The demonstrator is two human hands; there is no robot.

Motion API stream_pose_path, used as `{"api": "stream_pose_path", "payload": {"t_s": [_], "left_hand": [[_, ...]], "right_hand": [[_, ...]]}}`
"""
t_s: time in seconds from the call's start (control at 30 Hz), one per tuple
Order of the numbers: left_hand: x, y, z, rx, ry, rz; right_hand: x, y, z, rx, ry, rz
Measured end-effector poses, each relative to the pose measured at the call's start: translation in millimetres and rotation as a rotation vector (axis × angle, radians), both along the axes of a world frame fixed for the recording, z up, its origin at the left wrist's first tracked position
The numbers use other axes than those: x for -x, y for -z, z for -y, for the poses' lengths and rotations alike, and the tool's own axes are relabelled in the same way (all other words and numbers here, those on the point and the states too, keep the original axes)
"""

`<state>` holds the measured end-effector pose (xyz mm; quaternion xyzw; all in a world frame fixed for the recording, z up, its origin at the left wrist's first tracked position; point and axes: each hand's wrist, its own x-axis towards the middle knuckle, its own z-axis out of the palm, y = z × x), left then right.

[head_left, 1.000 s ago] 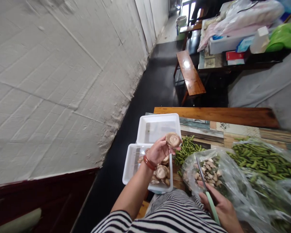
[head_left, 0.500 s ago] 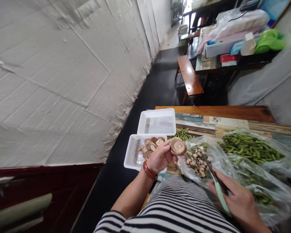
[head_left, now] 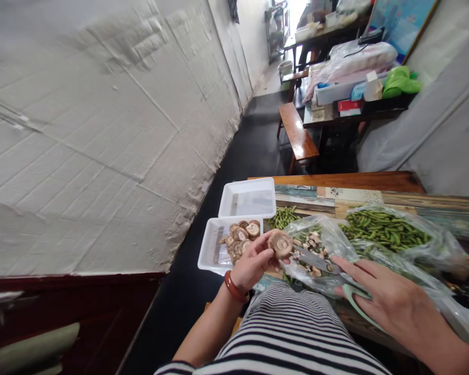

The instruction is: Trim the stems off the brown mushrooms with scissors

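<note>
A brown mushroom [head_left: 280, 245], underside showing, is pinched in my left hand [head_left: 254, 260]. My right hand [head_left: 391, 291] grips green-handled scissors [head_left: 320, 263], whose blades point left with their tips at the mushroom's right edge. Whether the blades touch it, I cannot tell. Below the blades lies a clear plastic bag [head_left: 336, 234] with cut mushroom pieces [head_left: 311, 240] on it. Left of my left hand, a white tub [head_left: 209, 247] holds several whole mushrooms [head_left: 240, 234].
A second white tub [head_left: 248, 198] stands beyond the first. Green bean pods [head_left: 386, 226] fill a plastic bag on the right, with a smaller pod heap [head_left: 284, 216] on the table [head_left: 336, 190]. Farther off are a wooden bench [head_left: 297, 130] and a loaded table. A white wall [head_left: 101, 130] runs along the left.
The scissors have swung from pointing up over the cut pieces to pointing left at the mushroom. My left hand still holds the mushroom, slightly lower. The view has shifted a little.
</note>
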<state>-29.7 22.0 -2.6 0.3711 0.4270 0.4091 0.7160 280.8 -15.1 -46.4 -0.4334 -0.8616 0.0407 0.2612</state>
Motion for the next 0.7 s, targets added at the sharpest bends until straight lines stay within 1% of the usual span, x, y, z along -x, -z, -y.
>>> {"api": "stream_pose_path", "payload": {"t_s": [0.1, 0.23, 0.37, 0.53, 0.7], "left_hand": [[-0.3, 1.8, 7.1, -0.056, -0.008, -0.068], [-0.3, 1.5, 14.0, -0.123, -0.024, -0.14], [-0.9, -1.1, 19.0, -0.111, -0.007, -0.114], [-1.0, -0.5, 23.6, -0.117, 0.002, -0.173], [-0.9, 0.6, 25.2, -0.134, -0.008, -0.185]], "right_hand": [[-3.5, -2.8, -0.7, -0.025, -0.016, 0.037], [-2.1, -5.3, -3.6, -0.096, -0.038, 0.067], [0.7, -8.3, -3.9, -0.112, -0.045, 0.107], [3.5, -12.7, -2.9, -0.101, -0.044, 0.126], [10.3, -16.1, -5.0, -0.127, -0.02, 0.115]]}}
